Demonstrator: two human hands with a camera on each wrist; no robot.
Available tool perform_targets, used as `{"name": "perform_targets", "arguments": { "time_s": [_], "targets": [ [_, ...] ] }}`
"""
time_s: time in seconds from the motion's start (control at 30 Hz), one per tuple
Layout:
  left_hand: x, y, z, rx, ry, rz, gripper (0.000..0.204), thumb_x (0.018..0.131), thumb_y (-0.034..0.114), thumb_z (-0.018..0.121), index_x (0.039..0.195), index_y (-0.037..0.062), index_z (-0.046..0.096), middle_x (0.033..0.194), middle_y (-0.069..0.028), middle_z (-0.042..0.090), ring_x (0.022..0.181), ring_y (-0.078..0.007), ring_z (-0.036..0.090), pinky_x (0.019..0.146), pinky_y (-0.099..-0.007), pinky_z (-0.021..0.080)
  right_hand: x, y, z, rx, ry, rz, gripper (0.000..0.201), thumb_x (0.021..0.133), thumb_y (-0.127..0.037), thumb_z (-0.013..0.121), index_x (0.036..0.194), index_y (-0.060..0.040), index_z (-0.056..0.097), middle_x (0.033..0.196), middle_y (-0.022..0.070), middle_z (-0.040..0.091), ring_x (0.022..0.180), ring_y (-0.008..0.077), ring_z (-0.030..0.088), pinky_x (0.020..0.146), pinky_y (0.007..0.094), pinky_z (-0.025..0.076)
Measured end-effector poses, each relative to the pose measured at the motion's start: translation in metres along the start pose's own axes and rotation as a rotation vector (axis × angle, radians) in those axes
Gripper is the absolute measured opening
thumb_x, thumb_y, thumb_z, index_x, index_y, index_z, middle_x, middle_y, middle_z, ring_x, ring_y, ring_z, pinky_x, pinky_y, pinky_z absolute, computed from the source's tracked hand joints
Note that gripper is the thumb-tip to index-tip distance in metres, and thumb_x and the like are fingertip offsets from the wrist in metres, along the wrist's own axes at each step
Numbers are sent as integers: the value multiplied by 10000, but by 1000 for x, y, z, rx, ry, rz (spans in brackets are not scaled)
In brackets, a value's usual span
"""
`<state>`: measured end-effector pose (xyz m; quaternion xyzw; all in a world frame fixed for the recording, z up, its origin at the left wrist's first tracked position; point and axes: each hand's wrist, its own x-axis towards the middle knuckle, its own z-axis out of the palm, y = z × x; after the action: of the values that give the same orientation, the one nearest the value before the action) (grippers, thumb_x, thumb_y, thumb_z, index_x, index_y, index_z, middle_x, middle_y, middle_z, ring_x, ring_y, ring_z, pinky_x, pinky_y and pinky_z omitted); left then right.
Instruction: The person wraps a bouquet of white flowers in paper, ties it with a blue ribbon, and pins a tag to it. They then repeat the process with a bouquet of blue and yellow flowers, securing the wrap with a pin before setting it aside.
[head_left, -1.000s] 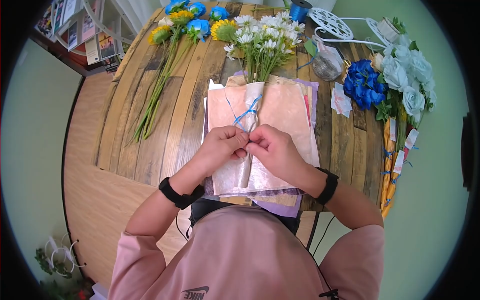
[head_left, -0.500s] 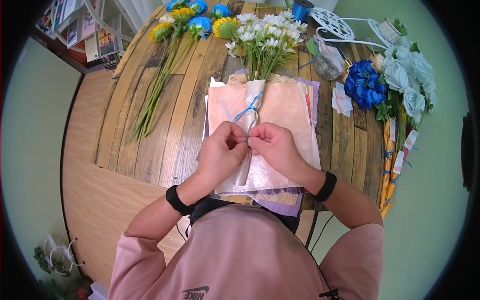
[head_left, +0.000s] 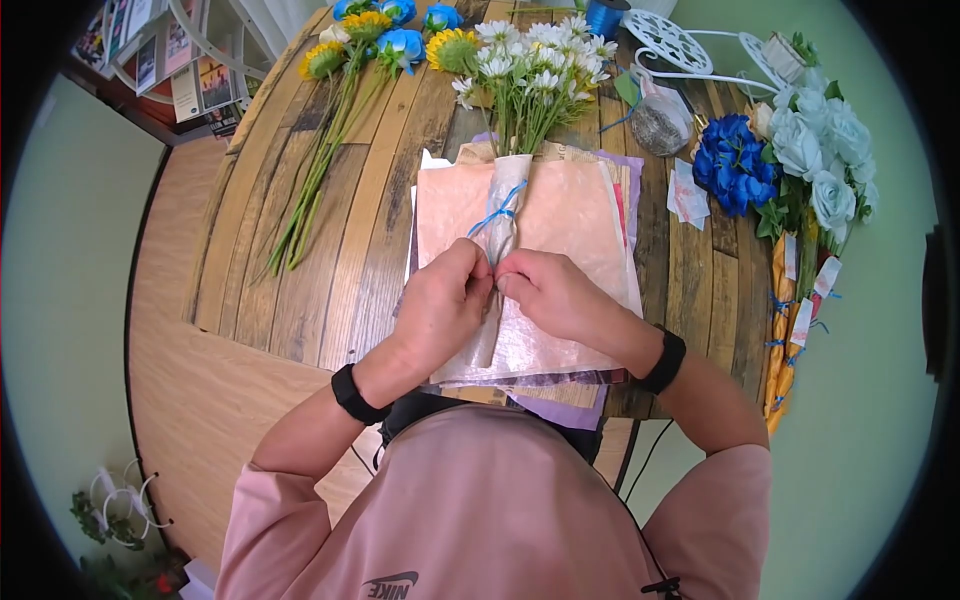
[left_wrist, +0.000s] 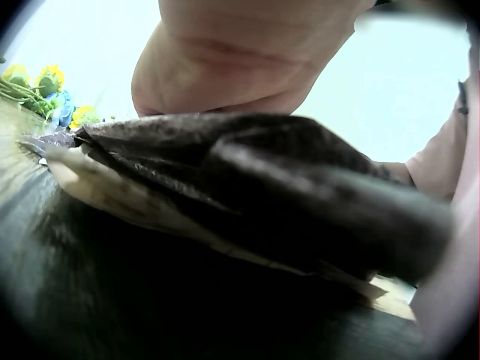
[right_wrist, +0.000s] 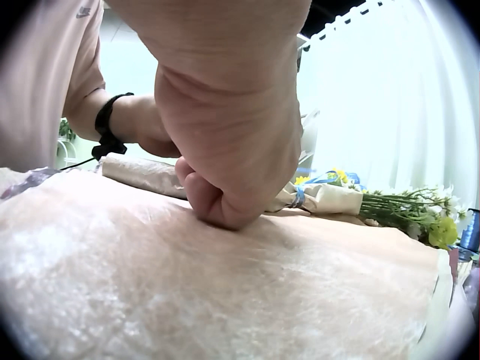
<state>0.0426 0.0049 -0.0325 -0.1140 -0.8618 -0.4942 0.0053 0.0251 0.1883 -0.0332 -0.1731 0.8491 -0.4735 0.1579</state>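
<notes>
A bunch of white daisies (head_left: 540,75) lies with its stems rolled in a beige paper wrap (head_left: 508,185) on a stack of wrapping sheets. Blue ribbon (head_left: 500,210) is tied round the upper part of the wrap. Lower down, my left hand (head_left: 447,297) and right hand (head_left: 563,295) meet over the paper roll, thumbs and fingers pinched close together. A thin blue strand runs to the fingertips, which largely hide it. The right wrist view shows curled fingers (right_wrist: 202,195) low against the roll. Dark, blurred paper (left_wrist: 247,172) fills the left wrist view.
Pink wrapping paper (head_left: 570,220) tops the stack. Sunflowers and blue roses (head_left: 400,48) on long stems lie at the left. A blue ribbon spool (head_left: 606,18), a white metal stand (head_left: 670,45), a blue hydrangea (head_left: 735,165) and pale blue roses (head_left: 830,150) lie along the right.
My hands have stayed at the lower wrap while their fingers drew into a tighter pinch. The loose ribbon end that hung left of the tied ribbon no longer shows.
</notes>
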Motion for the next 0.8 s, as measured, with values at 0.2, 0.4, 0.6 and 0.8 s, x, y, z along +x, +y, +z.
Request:
{"name": "perform_targets", "arguments": {
  "time_s": [0.2, 0.4, 0.6, 0.8],
  "targets": [
    [-1, 0, -3, 264, -45, 270, 183, 827, -19, 647, 1004, 23, 630, 870, -152, 659, 788, -347, 658, 685, -399, 536, 4, 2, -3, -67, -35, 4, 217, 920, -157, 533, 935, 42, 618, 876, 261, 649, 883, 435, 635, 770, 478, 503],
    [0, 2, -4, 284, -65, 287, 219, 820, -7, 650, 1036, 30, 647, 886, -157, 643, 794, -354, 646, 693, -420, 534, 4, 6, -3, -105, -33, -82, 208, 918, -150, 541, 940, 44, 613, 884, 266, 648, 886, 437, 633, 775, 479, 502],
    [1, 0, -4, 342, -101, 267, 186, 823, -2, 650, 1007, 29, 646, 890, -162, 637, 790, -367, 642, 680, -431, 529, 5, 2, -5, 46, -93, 133, 196, 929, -134, 580, 996, 38, 642, 823, 156, 671, 754, 200, 641, 704, 337, 509],
    [7, -5, -5, 284, -152, 166, 134, 865, 58, 629, 993, 18, 634, 936, -178, 633, 876, -377, 632, 751, -433, 512, -6, -10, -5, 51, 27, 69, 170, 874, -124, 611, 936, 24, 669, 851, 217, 669, 801, 323, 676, 737, 399, 518]
  ]
}}
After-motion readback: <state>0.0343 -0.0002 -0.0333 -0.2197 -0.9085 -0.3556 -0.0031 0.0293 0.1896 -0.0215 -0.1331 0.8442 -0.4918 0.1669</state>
